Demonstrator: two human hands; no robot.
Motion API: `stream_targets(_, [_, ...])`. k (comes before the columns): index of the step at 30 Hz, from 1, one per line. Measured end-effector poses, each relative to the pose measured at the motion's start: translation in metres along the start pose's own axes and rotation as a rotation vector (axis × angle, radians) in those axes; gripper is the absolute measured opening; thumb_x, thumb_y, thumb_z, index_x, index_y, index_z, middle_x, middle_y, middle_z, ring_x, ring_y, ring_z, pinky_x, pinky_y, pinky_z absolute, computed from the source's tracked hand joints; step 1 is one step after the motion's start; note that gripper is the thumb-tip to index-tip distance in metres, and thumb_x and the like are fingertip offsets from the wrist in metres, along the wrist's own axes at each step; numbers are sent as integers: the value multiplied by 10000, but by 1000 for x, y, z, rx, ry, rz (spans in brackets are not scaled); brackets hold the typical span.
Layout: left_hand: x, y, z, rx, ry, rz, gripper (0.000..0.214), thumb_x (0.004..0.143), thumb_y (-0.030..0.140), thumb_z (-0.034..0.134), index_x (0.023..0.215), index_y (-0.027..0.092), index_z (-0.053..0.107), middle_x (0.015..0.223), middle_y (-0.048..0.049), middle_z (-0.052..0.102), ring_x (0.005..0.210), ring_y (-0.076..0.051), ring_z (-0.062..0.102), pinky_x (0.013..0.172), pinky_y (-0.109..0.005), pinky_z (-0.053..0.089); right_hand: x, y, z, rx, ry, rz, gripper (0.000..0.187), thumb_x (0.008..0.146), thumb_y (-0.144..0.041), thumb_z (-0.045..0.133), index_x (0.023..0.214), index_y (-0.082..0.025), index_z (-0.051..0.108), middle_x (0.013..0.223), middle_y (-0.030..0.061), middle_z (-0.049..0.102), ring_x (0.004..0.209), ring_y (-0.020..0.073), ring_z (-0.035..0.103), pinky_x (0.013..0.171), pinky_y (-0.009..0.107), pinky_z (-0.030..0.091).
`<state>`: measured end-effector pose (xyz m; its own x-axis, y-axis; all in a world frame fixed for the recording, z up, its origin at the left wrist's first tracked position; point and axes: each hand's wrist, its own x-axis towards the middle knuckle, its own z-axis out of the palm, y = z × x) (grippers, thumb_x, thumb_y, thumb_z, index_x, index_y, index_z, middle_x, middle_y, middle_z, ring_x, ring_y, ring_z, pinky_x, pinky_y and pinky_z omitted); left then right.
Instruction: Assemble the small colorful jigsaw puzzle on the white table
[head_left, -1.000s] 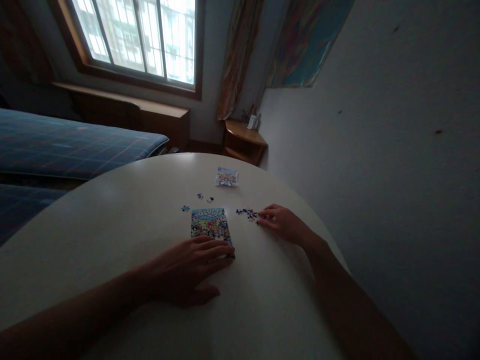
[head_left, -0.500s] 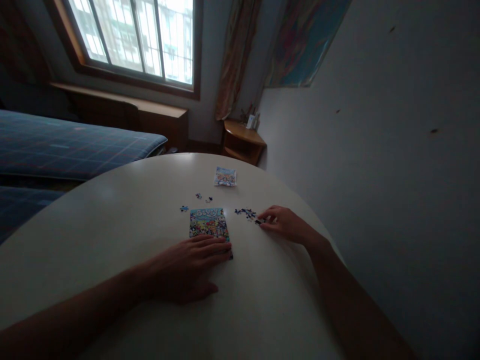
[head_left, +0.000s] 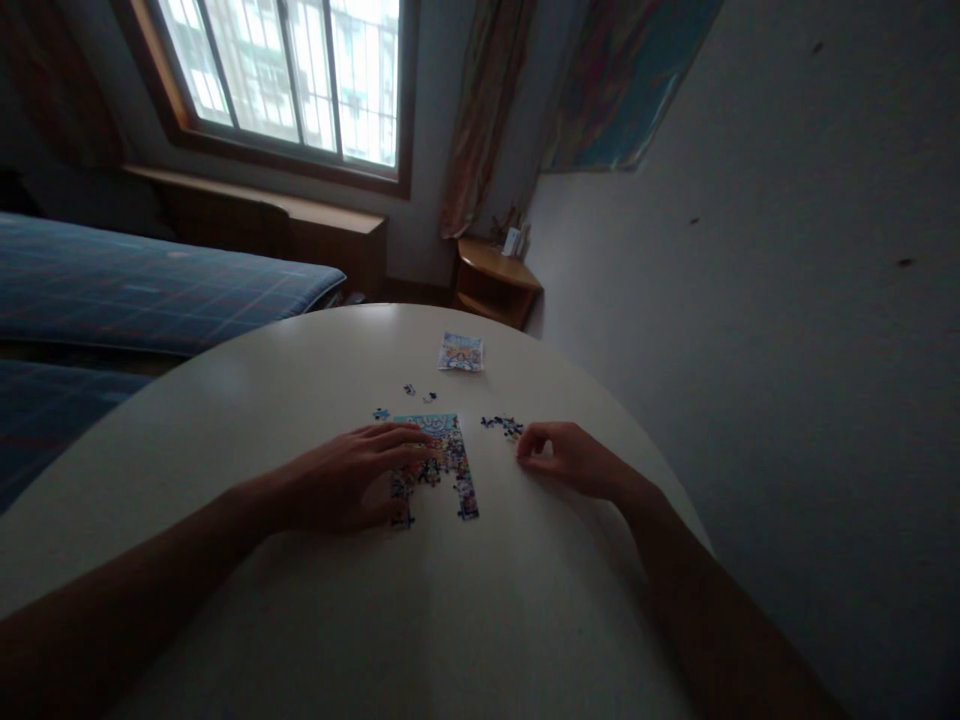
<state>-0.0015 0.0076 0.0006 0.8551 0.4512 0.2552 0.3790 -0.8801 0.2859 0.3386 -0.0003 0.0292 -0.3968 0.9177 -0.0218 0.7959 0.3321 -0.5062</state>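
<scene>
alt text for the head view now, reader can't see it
A partly built jigsaw puzzle lies on a white table, with the left hand over its left side and a gap in its near edge. The curled right hand is beside a cluster of loose pieces; a printed packet lies beyond the puzzle.

One puzzle (head_left: 453,452), two hands (head_left: 337,475) (head_left: 568,460)

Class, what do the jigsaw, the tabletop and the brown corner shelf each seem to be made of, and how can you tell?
Jigsaw: probably printed cardboard; it is flat, with colourful printing and interlocking tabs.
Tabletop: smooth and slightly glossy, showing a soft sheen near its far edge; perhaps laminate or painted board.
Corner shelf: likely varnished wood or veneer, from its warm brown, light-catching top.
</scene>
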Motion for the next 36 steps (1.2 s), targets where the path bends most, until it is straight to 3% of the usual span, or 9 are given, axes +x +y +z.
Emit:
stream_targets(3, [0,-1,3,-12,-25,-16,687,841,304,678,1466,267,395,1515,-76,437,1385,-299,406,1150,-519,354,0,-16,11,123,10,-51,195,867,-258,619,1028,-203,715,848,28,704,757,149,628,700,269,471])
stream_targets(6, [1,-2,5,-17,-24,-31,707,828,315,695,1467,268,394,1520,-74,430,1397,-300,389,1155,-522,346,1,-39,28,250,24,-68,138,849,-244,653,949,-200,737,816,21,720,730,136,635,686,255,476])
stream_targets(11, [1,-4,9,-27,6,-8,697,816,327,709,1446,260,419,1503,-75,451,1391,-295,395,1148,-511,358,-1,-74,61,420,25,30,87,777,-260,749,797,-178,728,733,11,708,664,127,626,621,235,464])
stream_targets(17, [2,-2,9,-28,40,18,652,820,332,696,1418,254,449,1486,-77,472,1384,-294,405,1152,-503,352,-3,-88,76,278,95,22,96,727,-277,804,722,-198,749,684,-2,643,632,119,554,601,241,416])
stream_targets(28, [4,5,13,-6,31,28,587,840,303,658,1393,234,473,1479,-82,480,1380,-294,405,1141,-491,362,-1,-87,77,74,170,-25,77,701,-254,808,681,-225,739,839,18,673,798,165,606,775,308,448])
stream_targets(31, [6,9,13,13,47,37,477,866,283,632,1329,228,528,1430,-82,525,1324,-284,465,1103,-479,406,1,-69,60,22,209,3,80,760,-280,766,733,-216,727,881,25,678,828,169,619,799,311,454])
stream_targets(34, [9,14,13,19,68,31,386,896,267,608,1278,233,561,1349,-78,584,1235,-274,535,1046,-474,455,5,-37,33,-124,348,132,78,797,-257,716,853,-207,741,961,58,690,883,196,629,834,337,455])
stream_targets(36, [10,16,14,5,81,37,331,912,258,590,1242,230,578,1299,-77,609,1190,-263,560,1019,-463,475,8,-16,21,-172,401,210,175,828,-304,685,958,-205,746,1017,84,686,914,217,633,833,351,466])
